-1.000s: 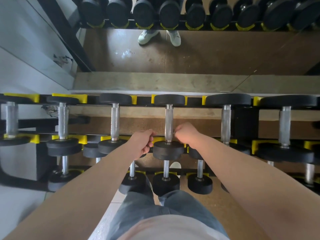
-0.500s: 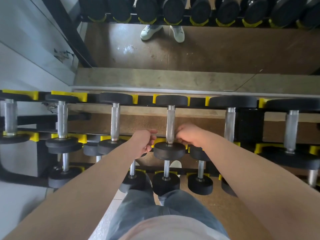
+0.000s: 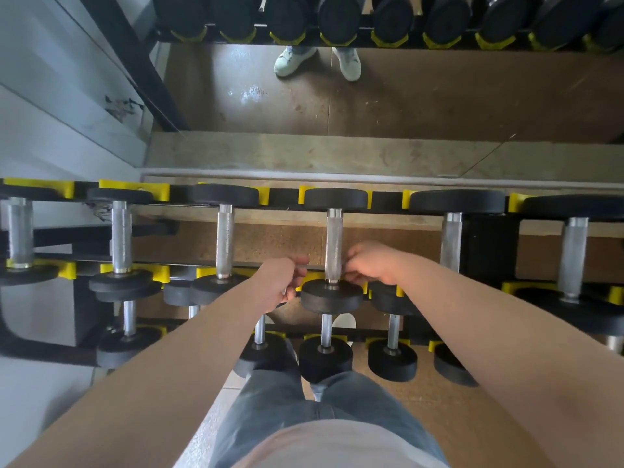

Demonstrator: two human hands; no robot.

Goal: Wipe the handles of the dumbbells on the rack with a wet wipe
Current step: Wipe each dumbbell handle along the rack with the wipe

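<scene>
While left hand curls, right hand touches handle.

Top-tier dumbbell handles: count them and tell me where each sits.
6, left to right: first handle at the left edge, second, third, fourth between the left hand and right hand, fifth, sixth. More may lie beyond the frame.

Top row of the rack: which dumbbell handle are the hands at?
The fourth handle from the left: the left hand and right hand flank its near end. No hand is near any other.
</scene>
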